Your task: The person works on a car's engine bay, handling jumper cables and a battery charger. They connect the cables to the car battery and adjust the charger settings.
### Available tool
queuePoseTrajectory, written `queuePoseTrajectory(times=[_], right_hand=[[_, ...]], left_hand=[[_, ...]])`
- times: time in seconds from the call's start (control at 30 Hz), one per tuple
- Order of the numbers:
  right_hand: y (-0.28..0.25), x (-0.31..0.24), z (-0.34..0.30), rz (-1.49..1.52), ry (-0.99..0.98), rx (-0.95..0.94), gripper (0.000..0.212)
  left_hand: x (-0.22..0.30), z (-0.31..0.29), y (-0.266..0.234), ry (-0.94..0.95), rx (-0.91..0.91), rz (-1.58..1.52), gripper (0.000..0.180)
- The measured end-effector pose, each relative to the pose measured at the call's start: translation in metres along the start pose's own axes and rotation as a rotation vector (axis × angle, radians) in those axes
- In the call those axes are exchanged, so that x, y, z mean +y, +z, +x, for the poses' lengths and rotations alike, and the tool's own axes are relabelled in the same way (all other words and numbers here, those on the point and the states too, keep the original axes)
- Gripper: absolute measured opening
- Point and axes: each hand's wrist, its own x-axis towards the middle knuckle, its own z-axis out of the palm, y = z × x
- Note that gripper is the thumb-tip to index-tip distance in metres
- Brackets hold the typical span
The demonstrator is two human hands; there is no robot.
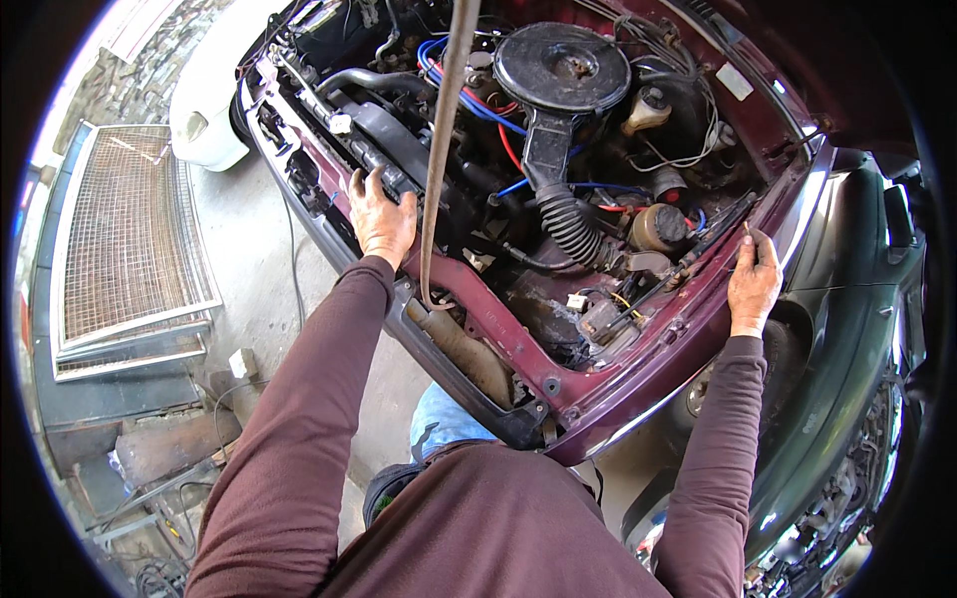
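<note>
The open engine bay of a dark red car [498,316] lies in front of me. My left hand [384,221] rests on the front crossmember by the radiator, its fingers spread and holding nothing. Beside it, a thin metal rod [439,149] rises from the front panel. Over the right fender edge, my right hand [755,282] has its thumb and fingertips pinched together; a tiny tip shows above them, too small to name. Between my hands sit a round black air cleaner housing [538,85], a ribbed black hose [573,227] and a round brownish canister [658,228].
A yellowed plastic reservoir [464,357] sits behind the front bumper [439,371]. To the right stands a dark green car [842,329] close by. A wire mesh panel [125,229] and scrap parts lie on the left, with a white bumper [204,120] beyond.
</note>
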Motion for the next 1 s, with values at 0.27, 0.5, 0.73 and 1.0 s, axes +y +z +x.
queuePoseTrajectory(times=[0.27, 0.5, 0.73, 1.0], right_hand=[[0.0, -0.004, -0.002, 0.034, 0.031, 0.01, 0.024], [-0.003, -0.004, -0.002, 0.03, 0.056, 0.011, 0.025], [-0.002, -0.004, -0.004, 0.035, 0.081, 0.008, 0.026], [-0.003, -0.001, -0.007, 0.138, 0.146, 0.016, 0.024]], left_hand=[[0.002, 0.001, -0.006, 0.036, -0.013, 0.028, 0.059], [0.009, 0.003, -0.009, -0.046, -0.048, -0.04, 0.068], [0.004, 0.001, -0.005, 0.038, 0.013, -0.015, 0.061], [-0.007, 0.002, -0.007, 0.091, -0.04, -0.116, 0.062]])
